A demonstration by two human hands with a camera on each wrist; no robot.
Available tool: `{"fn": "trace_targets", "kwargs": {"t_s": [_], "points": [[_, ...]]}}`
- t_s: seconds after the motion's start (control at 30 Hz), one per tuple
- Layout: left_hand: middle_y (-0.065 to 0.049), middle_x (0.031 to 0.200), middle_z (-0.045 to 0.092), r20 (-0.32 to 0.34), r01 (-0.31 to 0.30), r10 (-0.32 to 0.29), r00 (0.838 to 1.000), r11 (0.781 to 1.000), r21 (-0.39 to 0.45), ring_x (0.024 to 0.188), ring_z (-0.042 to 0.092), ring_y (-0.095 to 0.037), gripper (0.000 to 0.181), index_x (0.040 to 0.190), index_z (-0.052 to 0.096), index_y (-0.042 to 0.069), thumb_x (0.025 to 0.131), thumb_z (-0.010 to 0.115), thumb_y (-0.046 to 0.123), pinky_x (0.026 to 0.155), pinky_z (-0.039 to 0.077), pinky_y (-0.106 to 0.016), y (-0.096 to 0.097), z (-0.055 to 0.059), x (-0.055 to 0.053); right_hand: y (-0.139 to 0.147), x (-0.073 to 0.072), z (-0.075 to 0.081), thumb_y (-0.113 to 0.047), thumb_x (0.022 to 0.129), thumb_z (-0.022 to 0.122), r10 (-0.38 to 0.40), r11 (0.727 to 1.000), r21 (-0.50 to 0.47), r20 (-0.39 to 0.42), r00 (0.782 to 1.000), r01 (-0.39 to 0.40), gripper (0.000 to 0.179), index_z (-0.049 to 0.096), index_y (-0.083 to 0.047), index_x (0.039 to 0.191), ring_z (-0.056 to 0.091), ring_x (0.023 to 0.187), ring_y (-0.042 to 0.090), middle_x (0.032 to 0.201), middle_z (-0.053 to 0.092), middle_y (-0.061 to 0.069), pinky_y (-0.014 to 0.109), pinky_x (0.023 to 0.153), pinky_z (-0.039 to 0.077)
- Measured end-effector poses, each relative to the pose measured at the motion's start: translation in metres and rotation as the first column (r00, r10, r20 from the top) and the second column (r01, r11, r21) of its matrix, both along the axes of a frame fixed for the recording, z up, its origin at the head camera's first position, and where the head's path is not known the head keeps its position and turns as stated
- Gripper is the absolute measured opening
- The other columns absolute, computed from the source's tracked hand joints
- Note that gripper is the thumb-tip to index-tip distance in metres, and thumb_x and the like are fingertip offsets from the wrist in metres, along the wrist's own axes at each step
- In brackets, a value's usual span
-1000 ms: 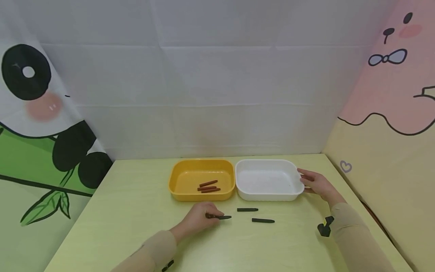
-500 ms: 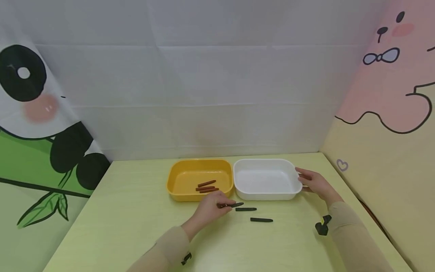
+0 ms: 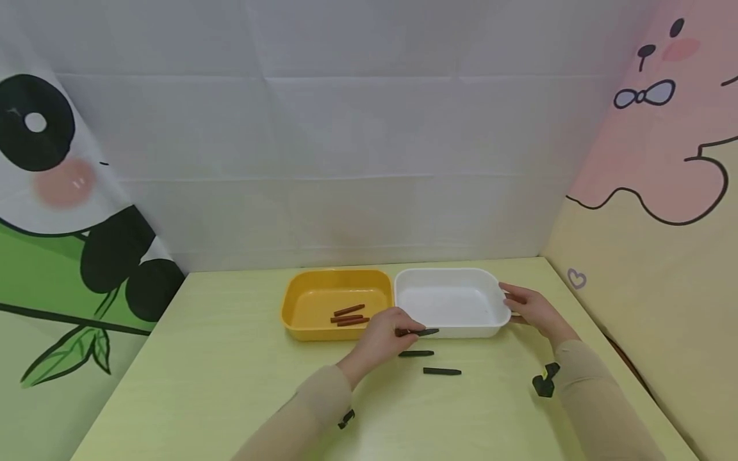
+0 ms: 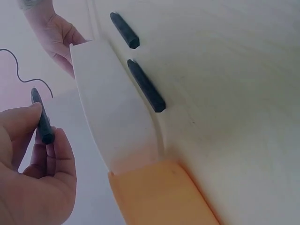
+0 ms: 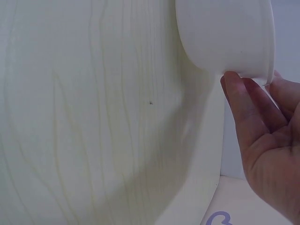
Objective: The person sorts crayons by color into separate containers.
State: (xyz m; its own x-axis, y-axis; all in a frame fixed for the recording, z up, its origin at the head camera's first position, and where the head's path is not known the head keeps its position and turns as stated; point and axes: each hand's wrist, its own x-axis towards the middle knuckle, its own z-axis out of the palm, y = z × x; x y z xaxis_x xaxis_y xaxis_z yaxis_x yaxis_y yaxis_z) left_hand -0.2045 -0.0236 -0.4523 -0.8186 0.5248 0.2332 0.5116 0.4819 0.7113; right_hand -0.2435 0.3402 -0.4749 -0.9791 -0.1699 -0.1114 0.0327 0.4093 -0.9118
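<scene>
My left hand (image 3: 385, 336) pinches a dark crayon (image 4: 43, 119) between thumb and fingers, in front of the white tray's near left part. Two more dark crayons lie on the table below the tray: one nearer (image 3: 442, 371) and one just under the crayon in my hand (image 3: 416, 353). At the right end of the white tray (image 3: 452, 332), my right hand (image 3: 536, 314) holds the rim, as the right wrist view also shows. To the left stands a yellow tray (image 3: 300, 330) with several reddish-brown crayons (image 3: 348, 319) inside, partly hidden by my left hand.
Both trays stand side by side on a pale yellow-green table (image 3: 230, 358). A white cloth wall (image 3: 357, 160) rises behind it. Printed cartoon walls stand at the left (image 3: 109, 256) and right (image 3: 646, 256).
My left hand has moved up and to the right with the dark crayon, from the table in front of the yellow tray to the white tray. My right hand has stayed at the white tray.
</scene>
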Motion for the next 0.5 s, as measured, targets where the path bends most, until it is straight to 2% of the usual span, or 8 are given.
{"fn": "trace_targets", "kwargs": {"t_s": [0.23, 0.37, 0.5], "points": [[0.009, 0.085, 0.061, -0.009, -0.038, 0.038, 0.999, 0.999, -0.029, 0.076, 0.053, -0.008, 0.015, 0.103, 0.08, 0.013, 0.089, 0.075, 0.012, 0.067, 0.05, -0.019, 0.018, 0.003, -0.015, 0.002, -0.005, -0.002, -0.006, 0.105, 0.046, 0.002, 1.0, -0.004, -0.009, 1.0, -0.002, 0.053, 0.025, 0.008, 0.152, 0.054, 0.12, 0.041, 0.146, 0.032, 0.04, 0.037, 0.087, 0.058], [0.008, 0.085, 0.061, -0.009, -0.061, 0.06, 0.998, 0.997, -0.052, 0.075, 0.053, -0.008, 0.014, 0.103, 0.08, 0.014, 0.09, 0.074, 0.012, 0.066, 0.05, -0.018, 0.027, 0.005, -0.024, 0.003, -0.007, -0.003, -0.005, 0.105, 0.046, -0.002, 1.0, -0.017, -0.011, 1.0, 0.002, 0.053, 0.024, 0.009, 0.151, 0.055, 0.119, 0.042, 0.145, 0.032, 0.041, 0.038, 0.087, 0.058], [0.007, 0.087, 0.062, -0.047, -0.074, 0.071, 0.996, 0.994, -0.075, 0.076, 0.053, -0.008, 0.014, 0.103, 0.08, 0.013, 0.091, 0.074, 0.012, 0.066, 0.049, -0.018, 0.035, 0.006, -0.032, 0.005, -0.01, -0.004, -0.005, 0.105, 0.047, -0.008, 0.999, -0.032, -0.004, 1.0, 0.008, 0.054, 0.024, 0.008, 0.152, 0.053, 0.12, 0.044, 0.146, 0.032, 0.041, 0.037, 0.087, 0.058]]}}
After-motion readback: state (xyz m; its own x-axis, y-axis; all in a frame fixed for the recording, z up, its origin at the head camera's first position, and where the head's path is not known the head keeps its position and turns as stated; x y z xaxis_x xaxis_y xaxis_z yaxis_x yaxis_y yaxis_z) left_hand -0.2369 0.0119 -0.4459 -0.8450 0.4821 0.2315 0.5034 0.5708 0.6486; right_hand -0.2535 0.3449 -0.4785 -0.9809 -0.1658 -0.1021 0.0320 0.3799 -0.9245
